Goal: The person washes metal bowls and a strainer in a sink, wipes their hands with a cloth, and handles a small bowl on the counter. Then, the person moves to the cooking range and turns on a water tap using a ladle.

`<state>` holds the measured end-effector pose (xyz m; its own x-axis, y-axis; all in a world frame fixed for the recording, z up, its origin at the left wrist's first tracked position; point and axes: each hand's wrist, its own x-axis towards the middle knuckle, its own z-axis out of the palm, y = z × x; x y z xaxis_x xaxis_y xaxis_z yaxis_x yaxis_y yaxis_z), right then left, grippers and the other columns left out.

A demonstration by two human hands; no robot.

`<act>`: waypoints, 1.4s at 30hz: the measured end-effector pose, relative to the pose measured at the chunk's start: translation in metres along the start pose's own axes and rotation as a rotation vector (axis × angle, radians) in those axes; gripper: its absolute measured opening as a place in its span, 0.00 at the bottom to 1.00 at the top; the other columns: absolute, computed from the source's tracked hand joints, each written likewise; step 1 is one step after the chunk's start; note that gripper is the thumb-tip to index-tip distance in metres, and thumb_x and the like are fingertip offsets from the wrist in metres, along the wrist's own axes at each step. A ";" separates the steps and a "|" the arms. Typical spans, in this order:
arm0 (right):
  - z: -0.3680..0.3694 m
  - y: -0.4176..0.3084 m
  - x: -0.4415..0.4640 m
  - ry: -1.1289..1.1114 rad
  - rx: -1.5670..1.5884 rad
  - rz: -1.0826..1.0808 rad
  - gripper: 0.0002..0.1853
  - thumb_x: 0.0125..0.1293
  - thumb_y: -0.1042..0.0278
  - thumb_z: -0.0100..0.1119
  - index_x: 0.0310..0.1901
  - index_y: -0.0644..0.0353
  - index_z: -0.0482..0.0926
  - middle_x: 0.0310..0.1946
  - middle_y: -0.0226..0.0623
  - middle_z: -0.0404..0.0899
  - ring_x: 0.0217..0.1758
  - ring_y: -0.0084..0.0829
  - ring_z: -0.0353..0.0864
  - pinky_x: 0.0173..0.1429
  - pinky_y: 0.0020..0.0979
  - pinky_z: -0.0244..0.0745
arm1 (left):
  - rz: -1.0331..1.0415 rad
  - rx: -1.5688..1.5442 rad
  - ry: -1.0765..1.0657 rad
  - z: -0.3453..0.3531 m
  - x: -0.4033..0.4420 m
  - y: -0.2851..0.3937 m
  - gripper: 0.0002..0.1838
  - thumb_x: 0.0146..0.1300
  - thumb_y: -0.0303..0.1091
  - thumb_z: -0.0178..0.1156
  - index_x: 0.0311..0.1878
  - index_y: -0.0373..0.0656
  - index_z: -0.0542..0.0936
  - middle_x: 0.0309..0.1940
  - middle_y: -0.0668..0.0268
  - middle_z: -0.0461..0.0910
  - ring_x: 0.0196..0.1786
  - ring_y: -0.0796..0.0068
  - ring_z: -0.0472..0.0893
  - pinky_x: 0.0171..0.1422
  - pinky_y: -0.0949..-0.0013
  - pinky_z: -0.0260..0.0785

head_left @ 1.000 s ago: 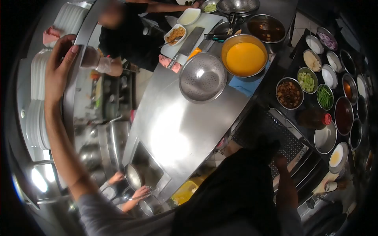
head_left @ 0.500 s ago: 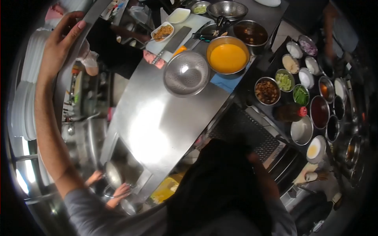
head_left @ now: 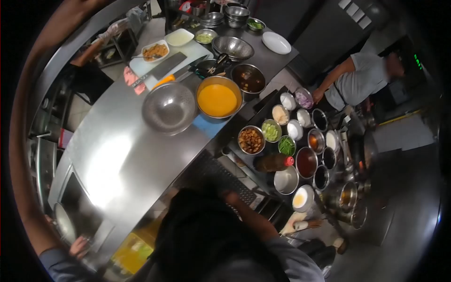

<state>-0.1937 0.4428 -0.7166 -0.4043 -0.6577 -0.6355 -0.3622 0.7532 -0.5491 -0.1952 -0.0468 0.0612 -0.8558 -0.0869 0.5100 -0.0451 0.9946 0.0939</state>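
My left arm is raised along the left side of the view. My left hand (head_left: 87, 6) is at the top left edge by a metal shelf rail (head_left: 110, 10); its fingers are cut off and dark. My right hand (head_left: 230, 197) hangs low beside my black apron (head_left: 211, 235), blurred, its fingers hidden. On the steel counter (head_left: 136, 145) stand a perforated metal bowl (head_left: 169, 109) and a pot of orange liquid (head_left: 217, 99) beside a blue cloth (head_left: 210, 126). Behind them a cleaver (head_left: 169, 66) lies on a white cutting board (head_left: 190, 52).
To the right, a station holds several metal containers, among them fried cubes (head_left: 251, 140), chopped greens (head_left: 286, 145) and red sauce (head_left: 306, 162), plus a red-capped bottle (head_left: 272, 163). A co-worker in grey (head_left: 359, 77) stands beyond. Another person's hand (head_left: 79, 246) is near a pan (head_left: 65, 223) at lower left.
The view has swung right, so the counter now sits further left and a co-worker shows at right. My left hand, earlier visible at the shelf rail, is now mostly out of frame.
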 end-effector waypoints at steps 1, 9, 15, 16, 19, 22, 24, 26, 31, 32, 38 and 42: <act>-0.001 0.002 -0.001 -0.006 -0.042 -0.137 0.21 0.73 0.55 0.42 0.54 0.59 0.79 0.52 0.53 0.78 0.55 0.50 0.78 0.60 0.46 0.72 | 0.020 0.101 -0.058 -0.003 0.000 0.005 0.11 0.71 0.34 0.55 0.48 0.37 0.80 0.41 0.58 0.82 0.46 0.66 0.80 0.52 0.65 0.72; -0.027 0.001 -0.009 -0.117 -0.020 0.029 0.20 0.71 0.54 0.45 0.53 0.56 0.80 0.51 0.49 0.80 0.54 0.47 0.80 0.59 0.45 0.73 | -0.002 0.101 -0.227 -0.015 0.008 -0.015 0.13 0.68 0.35 0.57 0.52 0.39 0.79 0.46 0.52 0.80 0.50 0.54 0.80 0.57 0.60 0.71; -0.070 -0.014 -0.012 -0.201 -0.562 0.015 0.21 0.69 0.50 0.49 0.53 0.55 0.81 0.51 0.47 0.81 0.53 0.44 0.81 0.58 0.44 0.74 | 0.101 0.030 -0.092 -0.002 0.012 -0.046 0.09 0.71 0.27 0.50 0.50 0.38 0.78 0.45 0.60 0.78 0.51 0.64 0.78 0.58 0.65 0.69; -0.064 -0.009 -0.001 -0.193 -0.511 0.056 0.21 0.68 0.49 0.51 0.53 0.55 0.81 0.50 0.47 0.81 0.52 0.44 0.81 0.58 0.43 0.75 | 0.102 0.008 -0.151 -0.006 0.016 -0.049 0.09 0.70 0.27 0.52 0.50 0.38 0.77 0.46 0.58 0.78 0.52 0.64 0.79 0.58 0.64 0.69; -0.033 0.014 0.027 -0.068 -0.409 0.106 0.22 0.67 0.49 0.52 0.53 0.55 0.81 0.50 0.47 0.81 0.52 0.44 0.81 0.58 0.43 0.75 | 0.148 0.014 -0.118 -0.005 0.016 -0.052 0.10 0.65 0.22 0.54 0.49 0.36 0.76 0.45 0.56 0.76 0.50 0.60 0.78 0.58 0.64 0.68; -0.002 0.018 0.054 0.029 -0.258 0.142 0.22 0.65 0.49 0.54 0.53 0.55 0.81 0.50 0.46 0.81 0.51 0.44 0.82 0.58 0.43 0.75 | 0.146 0.021 -0.147 -0.012 0.015 -0.043 0.12 0.64 0.21 0.56 0.50 0.37 0.76 0.46 0.57 0.77 0.50 0.58 0.78 0.58 0.63 0.69; -0.009 0.013 0.045 0.038 -0.213 0.156 0.22 0.66 0.49 0.54 0.52 0.55 0.81 0.50 0.46 0.81 0.51 0.43 0.82 0.57 0.42 0.75 | 0.109 -0.006 -0.155 -0.011 0.015 -0.041 0.13 0.63 0.21 0.56 0.51 0.37 0.76 0.47 0.57 0.78 0.51 0.57 0.78 0.58 0.62 0.69; -0.016 0.011 0.034 0.028 -0.187 0.155 0.22 0.66 0.49 0.54 0.52 0.55 0.81 0.49 0.46 0.81 0.50 0.43 0.82 0.57 0.42 0.75 | 0.142 0.042 -0.149 -0.009 0.016 -0.043 0.13 0.63 0.21 0.56 0.52 0.37 0.77 0.47 0.56 0.78 0.51 0.56 0.78 0.58 0.62 0.69; -0.018 0.013 0.010 -0.030 -0.140 0.163 0.21 0.66 0.49 0.55 0.51 0.55 0.82 0.48 0.45 0.82 0.49 0.41 0.82 0.56 0.42 0.76 | 0.141 0.113 -0.136 -0.012 0.014 -0.041 0.12 0.64 0.27 0.57 0.51 0.42 0.78 0.48 0.55 0.79 0.52 0.53 0.78 0.58 0.59 0.70; -0.016 0.015 0.004 -0.044 -0.131 0.170 0.21 0.66 0.49 0.55 0.51 0.56 0.82 0.47 0.45 0.82 0.49 0.41 0.82 0.55 0.41 0.76 | 0.142 0.112 -0.132 -0.012 0.015 -0.040 0.12 0.64 0.27 0.57 0.51 0.43 0.78 0.48 0.55 0.79 0.52 0.53 0.78 0.58 0.59 0.70; -0.017 0.013 0.004 -0.064 -0.090 0.175 0.21 0.66 0.49 0.55 0.49 0.56 0.82 0.46 0.43 0.82 0.48 0.39 0.82 0.54 0.41 0.76 | 0.101 0.127 -0.163 -0.018 0.013 -0.028 0.14 0.64 0.25 0.57 0.53 0.42 0.78 0.48 0.55 0.78 0.53 0.55 0.78 0.59 0.60 0.70; -0.020 0.012 0.006 -0.055 -0.054 0.173 0.20 0.66 0.49 0.55 0.49 0.56 0.82 0.45 0.43 0.83 0.47 0.38 0.82 0.53 0.40 0.76 | 0.127 0.108 -0.148 -0.018 0.012 -0.027 0.13 0.64 0.26 0.57 0.51 0.42 0.78 0.46 0.53 0.77 0.50 0.52 0.78 0.56 0.58 0.70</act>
<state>-0.2173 0.4475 -0.7160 -0.4184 -0.5158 -0.7476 -0.3368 0.8525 -0.3997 -0.1950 -0.0760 0.0799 -0.9240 0.0410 0.3803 0.0197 0.9980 -0.0597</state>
